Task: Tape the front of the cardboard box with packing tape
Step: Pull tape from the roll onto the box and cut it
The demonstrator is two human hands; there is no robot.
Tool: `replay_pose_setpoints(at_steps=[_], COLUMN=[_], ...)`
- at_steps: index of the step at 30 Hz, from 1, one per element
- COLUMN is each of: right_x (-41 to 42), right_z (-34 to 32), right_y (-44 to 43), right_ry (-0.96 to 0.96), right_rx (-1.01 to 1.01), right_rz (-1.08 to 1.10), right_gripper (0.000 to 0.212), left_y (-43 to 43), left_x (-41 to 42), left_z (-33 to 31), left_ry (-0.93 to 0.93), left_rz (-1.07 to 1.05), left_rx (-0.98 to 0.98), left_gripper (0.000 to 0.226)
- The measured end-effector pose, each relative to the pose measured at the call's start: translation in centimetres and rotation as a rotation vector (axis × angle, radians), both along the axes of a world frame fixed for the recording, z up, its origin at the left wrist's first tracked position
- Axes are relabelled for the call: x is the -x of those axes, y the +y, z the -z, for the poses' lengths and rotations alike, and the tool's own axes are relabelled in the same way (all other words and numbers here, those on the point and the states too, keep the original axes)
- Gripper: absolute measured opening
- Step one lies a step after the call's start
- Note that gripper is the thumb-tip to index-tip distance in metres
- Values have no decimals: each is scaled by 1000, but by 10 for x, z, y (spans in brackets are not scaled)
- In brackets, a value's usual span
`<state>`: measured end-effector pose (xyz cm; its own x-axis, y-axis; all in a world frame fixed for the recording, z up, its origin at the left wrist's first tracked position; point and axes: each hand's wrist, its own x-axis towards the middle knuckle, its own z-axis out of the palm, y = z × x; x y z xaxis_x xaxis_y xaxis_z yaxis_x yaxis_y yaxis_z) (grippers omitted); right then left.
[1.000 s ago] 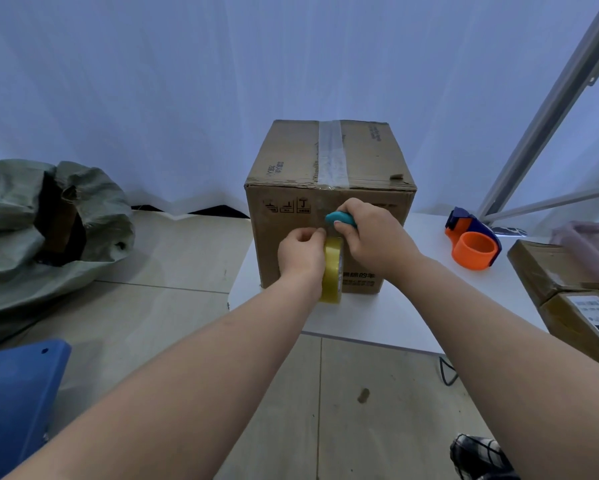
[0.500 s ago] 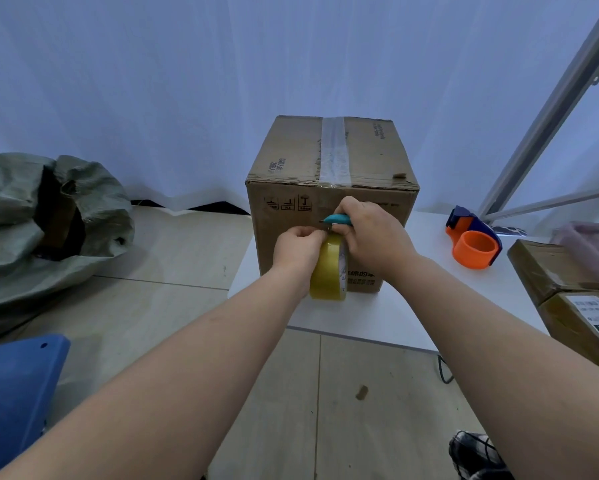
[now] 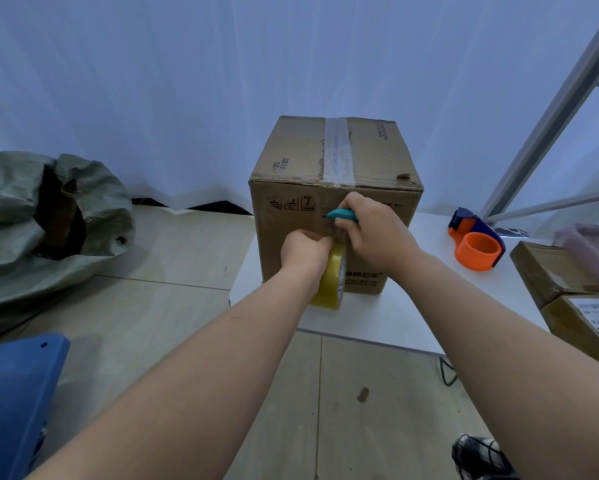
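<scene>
A brown cardboard box [image 3: 291, 216] stands on the white table [image 3: 388, 317], with a clear tape strip down the middle of its top. In front of its front face my left hand [image 3: 303, 251] grips a yellowish roll of packing tape [image 3: 331, 284], held upright, fingers pinching at the top of the roll. My right hand [image 3: 374, 233] is closed around a teal cutter [image 3: 341, 214], whose tip points left against the box front just above the roll. The tape between roll and box is mostly hidden by my hands.
An orange and blue tape dispenser [image 3: 476, 245] sits on the table to the right. Brown parcels [image 3: 568, 296] lie at the right edge. A grey-green sack [image 3: 45, 223] slumps on the floor at left, a blue object [image 3: 10, 400] at lower left, a shoe [image 3: 478, 455] at lower right.
Both hands with the roll and cutter have shifted slightly up the box front, and the cutter now sits a little further above the roll. The box has not moved.
</scene>
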<state>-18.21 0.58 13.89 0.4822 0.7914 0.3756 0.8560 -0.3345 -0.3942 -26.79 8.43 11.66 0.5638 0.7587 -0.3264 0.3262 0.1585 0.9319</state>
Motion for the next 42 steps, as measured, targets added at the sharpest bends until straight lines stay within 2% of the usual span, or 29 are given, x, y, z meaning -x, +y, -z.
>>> replay_pose_setpoints(at_steps=[5, 9, 15, 22, 42], right_x=[-1, 1, 10, 9, 17], right_z=[1, 2, 8, 14, 12], right_y=[-1, -3, -4, -2, 7], right_ry=[2, -22, -150, -177, -282], right_rx=[-5, 12, 123, 181, 230], right_rz=[-7, -4, -32, 13, -18], right_gripper=[11, 12, 14, 16, 14], left_y=[-3, -8, -8, -6, -3], left_x=[4, 10, 12, 12, 5], left_z=[6, 4, 1, -2, 3], left_ry=[-34, -89, -67, -66, -39], left_rz=[-4, -68, -69, -48, -84], left_rx=[15, 100, 110, 124, 34], left_gripper=[12, 7, 13, 14, 12])
